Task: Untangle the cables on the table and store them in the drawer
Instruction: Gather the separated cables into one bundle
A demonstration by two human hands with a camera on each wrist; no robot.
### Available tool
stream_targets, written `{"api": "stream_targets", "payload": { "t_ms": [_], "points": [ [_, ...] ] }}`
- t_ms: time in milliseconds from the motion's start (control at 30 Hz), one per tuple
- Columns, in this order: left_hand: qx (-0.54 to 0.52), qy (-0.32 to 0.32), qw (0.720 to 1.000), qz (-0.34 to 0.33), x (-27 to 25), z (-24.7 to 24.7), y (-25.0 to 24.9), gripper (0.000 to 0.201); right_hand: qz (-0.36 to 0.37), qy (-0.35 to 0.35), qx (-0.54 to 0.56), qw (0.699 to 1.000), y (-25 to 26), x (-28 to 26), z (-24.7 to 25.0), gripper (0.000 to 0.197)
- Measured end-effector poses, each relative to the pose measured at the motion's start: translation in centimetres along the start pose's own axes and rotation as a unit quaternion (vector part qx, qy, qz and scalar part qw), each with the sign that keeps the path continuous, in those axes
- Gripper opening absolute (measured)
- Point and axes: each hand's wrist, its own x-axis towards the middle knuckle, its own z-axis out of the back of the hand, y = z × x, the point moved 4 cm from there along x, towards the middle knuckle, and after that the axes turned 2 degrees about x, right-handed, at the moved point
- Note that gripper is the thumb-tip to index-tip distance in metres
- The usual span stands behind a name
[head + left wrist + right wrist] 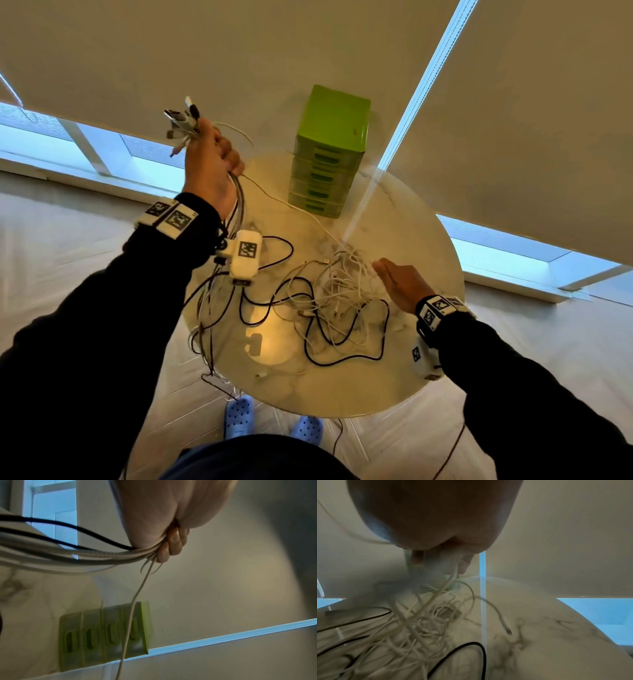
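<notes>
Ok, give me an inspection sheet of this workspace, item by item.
Surface: round marble table.
Job's things: green drawer unit at the far edge, drawers closed.
Clutter: nothing seen.
Grips: left hand, raised, grips a cable bundle; right hand flat, fingers in the white tangle.
Cables: black cable looped through the tangle; strands hang off the near edge.
Surroundings: roller blinds, blue clogs.
</notes>
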Motion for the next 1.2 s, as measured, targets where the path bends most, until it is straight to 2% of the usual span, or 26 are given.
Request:
{"api": "stream_targets", "payload": {
  "t_ms": [133, 267, 333, 433, 533, 600, 700, 833, 933, 1000, 1100, 1200],
  "points": [
    [0.128, 0.033, 0.991, -0.021, -2.4, -0.5, 3.0, 0.037, -0.014, -0.023, 0.041, 0.999, 2.5, 2.1, 1.6, 0.028],
    [0.277, 0.123, 0.953, 0.023, -6.0, -1.2, 8.9, 0.026, 0.028, -0.065, 0.143, 0.987, 8.1, 3.3, 2.9, 0.027],
    [0.329, 0.136, 0.933, 0.048, -6.9, -1.0, 10.8, 0.025, 0.07, -0.076, 0.186, 0.977, 10.5, 3.1, 3.3, 0.027],
    [0.344, 0.142, 0.924, 0.093, -7.5, -1.0, 11.6, 0.028, 0.124, -0.044, 0.214, 0.968, 12.8, 2.4, 3.2, 0.027],
    [0.339, 0.163, 0.921, 0.101, -7.0, -1.0, 11.0, 0.04, 0.158, -0.005, 0.22, 0.962, 13.7, 1.8, 2.4, 0.027],
    [0.333, 0.178, 0.921, 0.099, -6.5, -0.6, 10.5, 0.033, 0.174, 0.008, 0.214, 0.961, 14.2, 1.9, 1.8, 0.029],
    [0.352, 0.183, 0.916, 0.062, -5.9, 0.2, 9.0, 0.024, 0.177, 0.027, 0.217, 0.96, 15.0, 2.4, 1.1, 0.026],
    [0.439, 0.169, 0.882, -0.016, -4.8, 1.7, 5.9, 0.012, 0.164, 0.032, 0.219, 0.961, 17.0, 3.5, 0.4, 0.023],
    [0.48, 0.139, 0.864, -0.071, -4.1, 4.0, 3.1, 0.021, 0.171, 0.03, 0.273, 0.946, 20.5, 4.3, -0.1, 0.016],
    [0.463, 0.074, 0.879, -0.087, -3.2, 6.5, 0.7, 0.02, 0.165, 0.031, 0.352, 0.921, 23.2, 5.0, -0.6, 0.014],
    [0.314, -0.02, 0.948, -0.052, -1.3, 11.4, -3.0, 0.022, 0.149, 0.054, 0.432, 0.888, 27.0, 5.9, -2.5, 0.014],
    [0.225, -0.069, 0.971, -0.033, -0.7, 16.0, -6.7, 0.02, 0.165, 0.114, 0.454, 0.868, 31.2, 5.5, -5.9, 0.015]
  ]
}}
